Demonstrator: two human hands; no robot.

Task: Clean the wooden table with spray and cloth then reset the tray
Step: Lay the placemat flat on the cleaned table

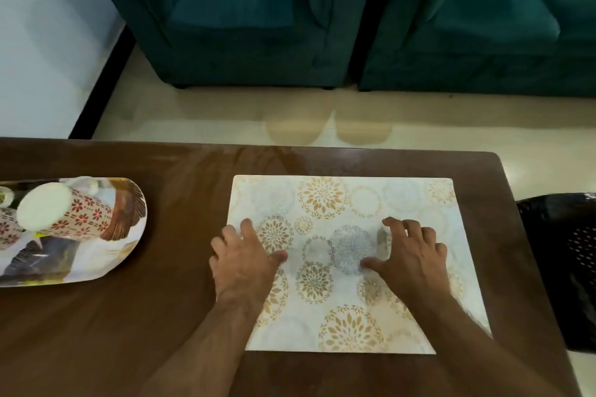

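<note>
A white placemat (348,203) printed with gold and grey flower rings lies flat on the dark wooden table (129,316), right of centre. My left hand (245,258) rests on the mat's left part with fingers spread. My right hand (409,255) rests on the mat's right part, fingers slightly bent, holding nothing. At the table's left edge sits a patterned oval tray (129,235) carrying an upside-down white cup (64,209) with red flowers; a second cup (8,229) is cut off by the frame. No spray bottle or cloth is in view.
Two teal armchairs (245,16) (483,26) stand on the pale floor beyond the table's far edge. A black perforated plastic chair (561,261) stands close to the table's right side. A white wall is at the far left.
</note>
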